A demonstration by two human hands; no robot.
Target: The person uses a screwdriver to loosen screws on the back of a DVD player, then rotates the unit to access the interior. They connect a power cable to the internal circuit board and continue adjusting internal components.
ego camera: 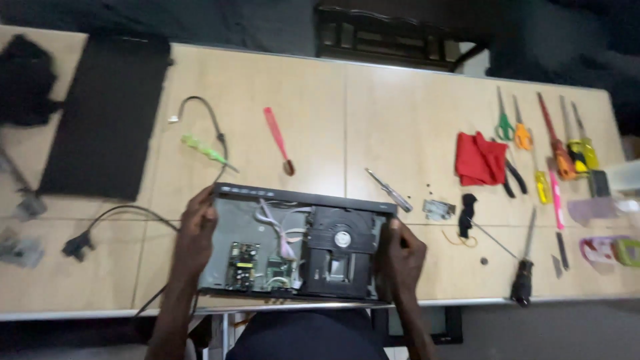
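While its cover is off, the opened disc player (293,243) lies at the near edge of the desk (373,113), its long axis running left to right across the person's front, with the black disc drive (343,253) in its right half and the green circuit board (243,263) with pale ribbon cables in its left half. Left hand (195,237) clasps the left end wall, fingers (203,203) curled over the far left corner; right hand (402,257) clasps the right end wall, fingers (393,230) wrapped on its edge. Both hands thus grasp the chassis from opposite ends, equally near, the player lying directly between them. A black power cord (100,223) trails off to the left. Beyond the player lie a green-handled screwdriver (207,152), a red-handled tool (278,140) and a metal-handled screwdriver (389,190). Farther right: a small metal bracket (438,209), a red cloth (481,159), scissors (505,120) and a row of further screwdrivers (557,143). A flat black panel (107,117) rests at far left.
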